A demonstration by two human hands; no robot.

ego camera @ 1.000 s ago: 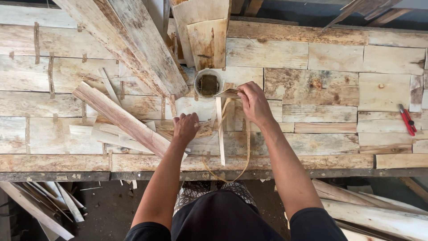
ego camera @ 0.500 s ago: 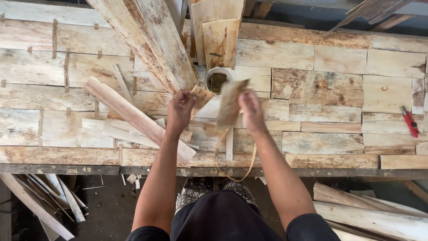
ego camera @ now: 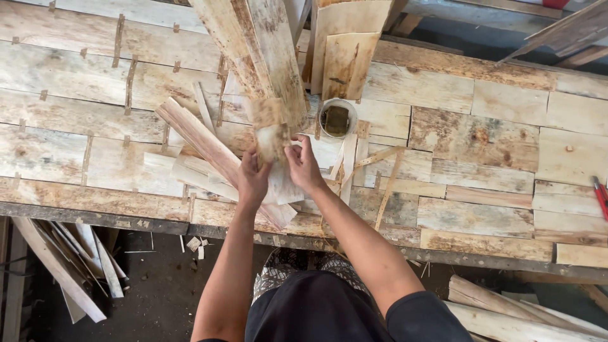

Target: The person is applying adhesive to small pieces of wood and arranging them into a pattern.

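Both hands meet over the middle of the tabletop, a patchwork of rough, pale veneer sheets with knots and dark stains. The left hand and right hand have their fingers closed on the lower end of a thin, curling veneer piece, blotchy and frayed at its edge, held just above the surface. A long reddish wood slat lies slanted under the left hand. Just beyond the right hand stands a small round tin, holding something dark with a brownish lump inside.
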